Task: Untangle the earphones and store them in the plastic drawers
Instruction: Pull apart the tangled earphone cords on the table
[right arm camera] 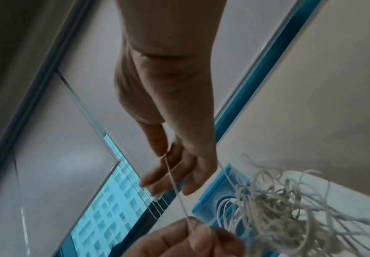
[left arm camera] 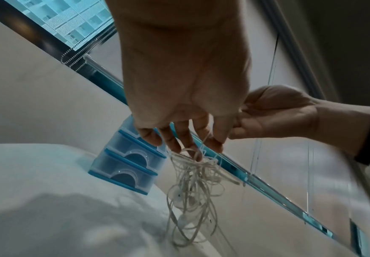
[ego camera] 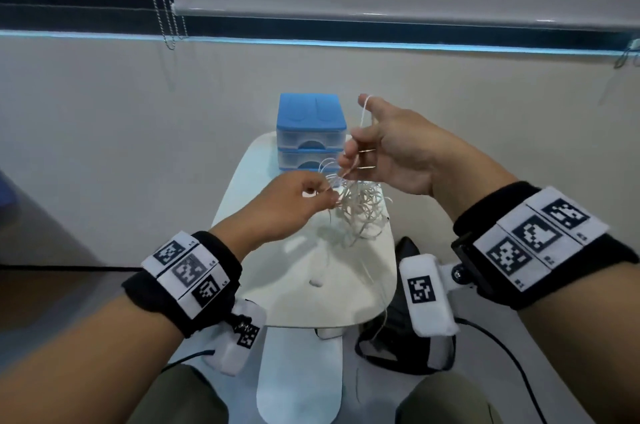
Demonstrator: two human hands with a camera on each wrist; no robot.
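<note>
Earphones: our tangle of white earphones (ego camera: pixel 360 212) hangs above the worktop (ego camera: pixel 311 271), in front of the plastic drawers (ego camera: pixel 310 132).
Left hand: our left hand (ego camera: pixel 294 205) fingers pinch the tangle's top.
Right hand: our right hand (ego camera: pixel 388 149) thumb and forefinger pinch one strand, raised beside the drawers.

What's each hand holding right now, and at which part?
Left hand pinches the earphones at the top of the tangled bundle. Right hand pinches one loose strand pulled up out of it, looped over the forefinger. Bundle hangs above the table.
</note>
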